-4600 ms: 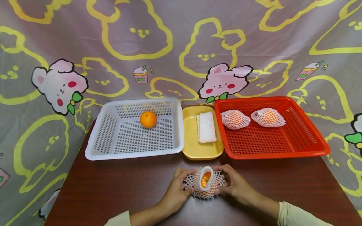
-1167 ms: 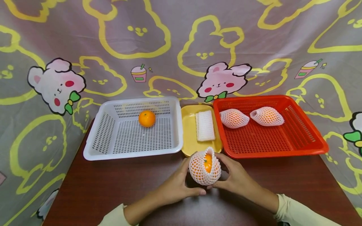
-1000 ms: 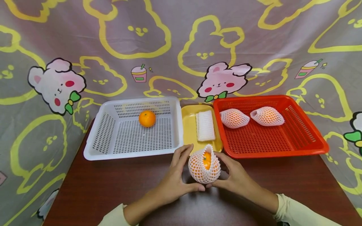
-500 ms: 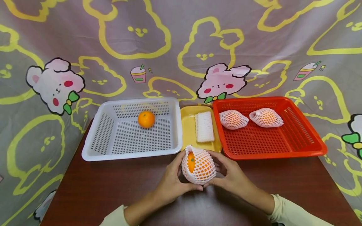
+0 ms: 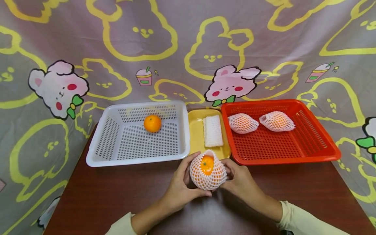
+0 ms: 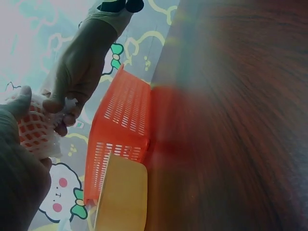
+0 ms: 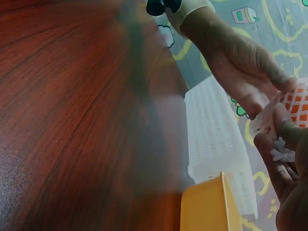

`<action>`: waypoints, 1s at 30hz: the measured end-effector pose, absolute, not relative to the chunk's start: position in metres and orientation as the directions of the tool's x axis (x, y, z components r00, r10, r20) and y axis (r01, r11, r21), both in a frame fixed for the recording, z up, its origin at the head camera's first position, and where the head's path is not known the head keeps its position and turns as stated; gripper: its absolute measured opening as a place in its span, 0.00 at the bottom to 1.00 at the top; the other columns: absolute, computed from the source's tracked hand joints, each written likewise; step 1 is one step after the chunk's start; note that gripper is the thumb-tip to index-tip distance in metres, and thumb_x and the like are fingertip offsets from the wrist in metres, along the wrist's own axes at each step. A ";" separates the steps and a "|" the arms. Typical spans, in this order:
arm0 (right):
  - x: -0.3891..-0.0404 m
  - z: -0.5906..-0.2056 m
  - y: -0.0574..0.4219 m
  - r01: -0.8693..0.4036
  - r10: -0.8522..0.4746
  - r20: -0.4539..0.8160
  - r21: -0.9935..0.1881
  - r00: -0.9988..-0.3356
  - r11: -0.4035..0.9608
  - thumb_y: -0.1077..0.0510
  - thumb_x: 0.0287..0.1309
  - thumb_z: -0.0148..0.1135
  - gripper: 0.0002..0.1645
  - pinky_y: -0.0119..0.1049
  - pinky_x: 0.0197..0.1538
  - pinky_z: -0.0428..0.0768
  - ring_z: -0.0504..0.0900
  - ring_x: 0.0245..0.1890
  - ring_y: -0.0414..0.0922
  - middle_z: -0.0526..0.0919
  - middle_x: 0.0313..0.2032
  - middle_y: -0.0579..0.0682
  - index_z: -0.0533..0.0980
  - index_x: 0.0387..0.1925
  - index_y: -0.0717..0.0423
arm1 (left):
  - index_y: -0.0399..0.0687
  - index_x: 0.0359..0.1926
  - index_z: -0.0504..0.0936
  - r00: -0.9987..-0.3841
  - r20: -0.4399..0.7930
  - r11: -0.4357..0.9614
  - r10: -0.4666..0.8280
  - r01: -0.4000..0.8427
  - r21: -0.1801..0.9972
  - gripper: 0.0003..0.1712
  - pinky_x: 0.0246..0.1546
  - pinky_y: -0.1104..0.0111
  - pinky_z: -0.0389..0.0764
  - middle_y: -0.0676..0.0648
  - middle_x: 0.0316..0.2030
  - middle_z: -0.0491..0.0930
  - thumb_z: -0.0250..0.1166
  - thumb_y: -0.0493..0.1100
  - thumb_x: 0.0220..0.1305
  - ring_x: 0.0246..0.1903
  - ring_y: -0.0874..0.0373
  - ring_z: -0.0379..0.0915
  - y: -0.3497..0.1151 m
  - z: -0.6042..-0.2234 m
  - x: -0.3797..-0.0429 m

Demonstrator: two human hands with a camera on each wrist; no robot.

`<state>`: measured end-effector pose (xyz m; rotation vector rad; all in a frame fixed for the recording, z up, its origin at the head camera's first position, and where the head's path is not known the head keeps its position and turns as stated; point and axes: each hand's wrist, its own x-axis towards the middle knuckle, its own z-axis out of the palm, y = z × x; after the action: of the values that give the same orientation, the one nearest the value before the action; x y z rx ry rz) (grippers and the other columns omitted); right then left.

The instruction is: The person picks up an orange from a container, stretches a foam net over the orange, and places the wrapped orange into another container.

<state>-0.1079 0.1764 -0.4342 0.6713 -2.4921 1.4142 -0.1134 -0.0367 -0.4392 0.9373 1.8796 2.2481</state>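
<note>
An orange (image 5: pixel 207 164) in a white foam net sleeve (image 5: pixel 209 179) is held above the table's front middle; its stem end shows through the sleeve's opening. My left hand (image 5: pixel 179 186) grips it from the left, thumb underneath. My right hand (image 5: pixel 243 181) pinches the sleeve's end at the right; in the right wrist view a bunched bit of the foam net (image 7: pixel 283 151) sticks out between its thumb and fingers. The left wrist view shows both hands meeting at the netted fruit (image 6: pixel 34 127).
A white basket (image 5: pixel 138 161) with one bare orange (image 5: pixel 152 123) stands at the left. In the yellow tray (image 5: pixel 196 130) lie flat foam sleeves (image 5: pixel 213 131). The red basket (image 5: pixel 288 160) at the right holds two sleeved oranges (image 5: pixel 277 121). Patterned cloth (image 5: pixel 164 42) hangs behind.
The orange, low with its sleeve spread wide earlier, has been lifted and its sleeve closed round it. It has turned in my hands; my right fingers have moved onto the sleeve's right end.
</note>
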 end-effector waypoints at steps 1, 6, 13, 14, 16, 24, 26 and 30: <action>-0.108 -0.434 0.176 -0.473 -0.285 0.380 -0.760 -0.880 0.446 0.72 0.34 0.75 0.29 0.22 0.36 0.81 0.82 0.34 0.30 0.88 0.31 0.49 0.76 0.43 0.59 | 0.46 0.71 0.55 -0.812 0.408 -0.251 0.416 0.329 0.910 0.60 0.65 0.65 0.67 0.38 0.66 0.64 0.77 0.27 0.37 0.66 0.53 0.63 -0.036 -0.439 -0.113; -0.110 -0.431 0.177 -0.466 -0.297 0.363 -0.750 -0.883 0.469 0.69 0.37 0.76 0.30 0.24 0.42 0.81 0.83 0.39 0.32 0.88 0.35 0.49 0.74 0.47 0.58 | 0.45 0.69 0.57 -0.816 0.428 -0.240 0.388 0.359 0.902 0.58 0.66 0.67 0.66 0.39 0.63 0.66 0.78 0.27 0.37 0.64 0.53 0.65 -0.033 -0.437 -0.114; -0.113 -0.422 0.193 0.034 -0.579 0.037 -0.993 -0.814 -0.111 0.66 0.59 0.61 0.41 0.33 0.61 0.74 0.73 0.61 0.42 0.69 0.63 0.60 0.52 0.69 0.63 | 0.44 0.67 0.57 -0.808 0.469 -0.198 0.357 0.426 0.883 0.58 0.66 0.66 0.67 0.40 0.63 0.66 0.79 0.27 0.35 0.63 0.53 0.65 -0.032 -0.432 -0.119; -0.114 -0.421 0.195 0.162 -0.617 0.000 -0.965 -0.787 -0.206 0.67 0.62 0.55 0.39 0.35 0.63 0.72 0.71 0.63 0.44 0.65 0.66 0.61 0.49 0.70 0.64 | 0.44 0.67 0.57 -0.806 0.473 -0.195 0.355 0.430 0.881 0.58 0.66 0.66 0.67 0.40 0.62 0.66 0.79 0.27 0.34 0.63 0.53 0.65 -0.033 -0.431 -0.120; -0.116 -0.421 0.199 0.338 -0.661 -0.036 -0.879 -0.749 -0.335 0.67 0.68 0.43 0.33 0.39 0.66 0.69 0.69 0.65 0.47 0.63 0.67 0.60 0.47 0.71 0.66 | 0.43 0.68 0.57 -0.804 0.477 -0.195 0.355 0.436 0.879 0.59 0.66 0.66 0.67 0.39 0.62 0.65 0.78 0.25 0.33 0.63 0.53 0.65 -0.033 -0.429 -0.121; -0.118 -0.429 0.198 0.571 -0.705 -0.088 -0.661 -0.704 -0.487 0.57 0.76 0.28 0.26 0.43 0.67 0.67 0.69 0.65 0.45 0.69 0.65 0.51 0.62 0.67 0.61 | 0.36 0.67 0.56 -0.771 0.518 -0.247 0.371 0.456 0.855 0.60 0.68 0.64 0.64 0.34 0.62 0.62 0.77 0.20 0.30 0.64 0.53 0.63 -0.032 -0.428 -0.121; -0.117 -0.430 0.196 0.580 -0.701 -0.100 -0.648 -0.707 -0.493 0.58 0.76 0.29 0.25 0.41 0.66 0.69 0.70 0.63 0.44 0.70 0.64 0.50 0.62 0.66 0.60 | 0.36 0.67 0.56 -0.764 0.531 -0.269 0.367 0.459 0.847 0.59 0.68 0.63 0.64 0.35 0.63 0.62 0.77 0.21 0.30 0.64 0.52 0.63 -0.031 -0.428 -0.121; -0.117 -0.430 0.193 0.576 -0.662 -0.140 -0.643 -0.737 -0.505 0.62 0.75 0.31 0.23 0.40 0.65 0.71 0.73 0.61 0.43 0.72 0.62 0.50 0.59 0.68 0.59 | 0.34 0.66 0.54 -0.753 0.552 -0.301 0.359 0.467 0.832 0.58 0.67 0.63 0.65 0.34 0.63 0.61 0.77 0.22 0.32 0.65 0.50 0.63 -0.029 -0.431 -0.119</action>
<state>-0.1170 0.1932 -0.4300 0.2576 -1.4344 3.5881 -0.1192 -0.0291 -0.4314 1.1251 1.8988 2.3388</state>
